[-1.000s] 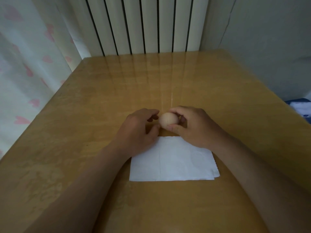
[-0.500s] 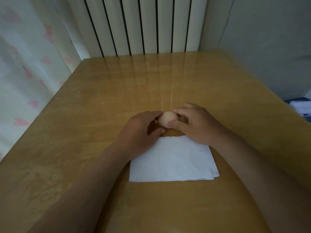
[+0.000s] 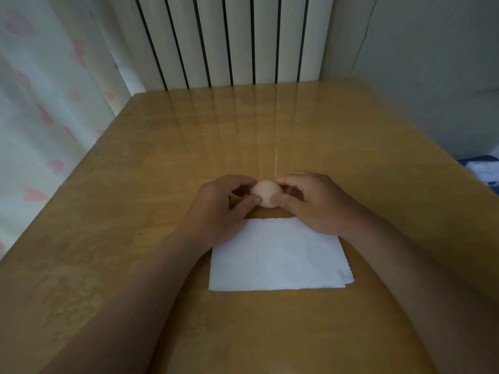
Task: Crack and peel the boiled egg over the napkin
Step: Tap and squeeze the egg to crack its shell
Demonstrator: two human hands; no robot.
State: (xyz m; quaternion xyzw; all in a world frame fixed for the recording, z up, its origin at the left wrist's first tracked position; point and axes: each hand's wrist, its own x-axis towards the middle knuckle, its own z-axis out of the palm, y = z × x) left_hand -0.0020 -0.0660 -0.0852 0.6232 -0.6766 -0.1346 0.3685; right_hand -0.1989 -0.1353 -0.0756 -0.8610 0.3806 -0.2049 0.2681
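Observation:
A pale brown boiled egg point(image 3: 266, 193) with its shell whole is pinched between both hands just beyond the far edge of a white folded napkin point(image 3: 280, 260). My left hand point(image 3: 224, 206) touches its left side with thumb and forefinger. My right hand point(image 3: 313, 203) grips its right side, thumb on the front and fingers over the top. The napkin lies flat on the wooden table point(image 3: 162, 184), its far corners hidden under my wrists.
A white radiator point(image 3: 224, 41) stands behind the table's far edge. A curtain with pink hearts point(image 3: 48, 109) hangs along the left side. A grey wall is at the right, with a dark blue and white object point(image 3: 483, 171) past the table's right edge.
Both hands stay on the egg with only slight shifts of the fingers; the left thumb now presses against the egg's lower left side.

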